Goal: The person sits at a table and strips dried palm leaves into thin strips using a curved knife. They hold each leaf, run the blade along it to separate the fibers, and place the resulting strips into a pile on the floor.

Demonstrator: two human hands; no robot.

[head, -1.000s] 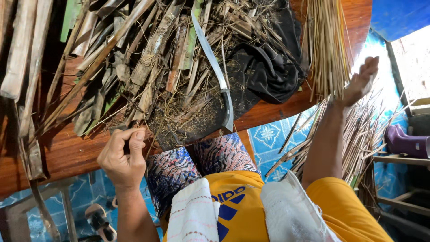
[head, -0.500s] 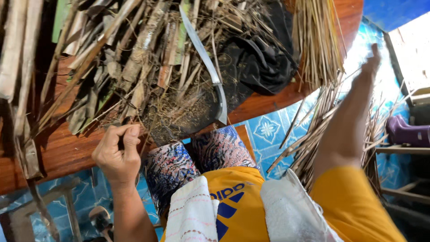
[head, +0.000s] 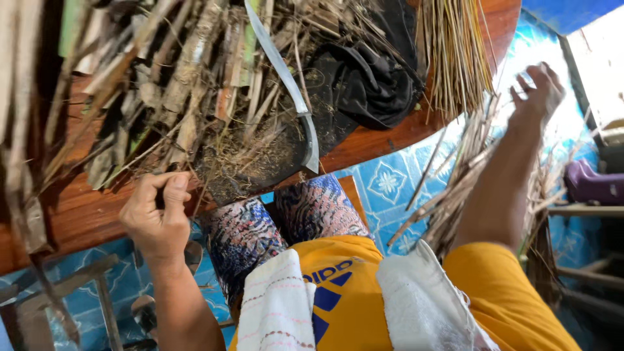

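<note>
Lifted higher since a moment ago, right hand (head: pixel 536 91) now out past the bundle of thin dry straw-coloured sticks (head: pixel 455 52), fingers spread, holding nothing. Left hand (head: pixel 156 211) unchanged at the reddish wooden counter (head: pixel 84 214) edge, pinched shut on a thin dry stem (head: pixel 140 174) beside the curved grey blade (head: pixel 286 71).

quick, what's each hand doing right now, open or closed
left hand: closed, pinching a thin dark object at the wooden table edge
right hand: open, fingers spread, holding nothing, above the dry straw bundle
</note>
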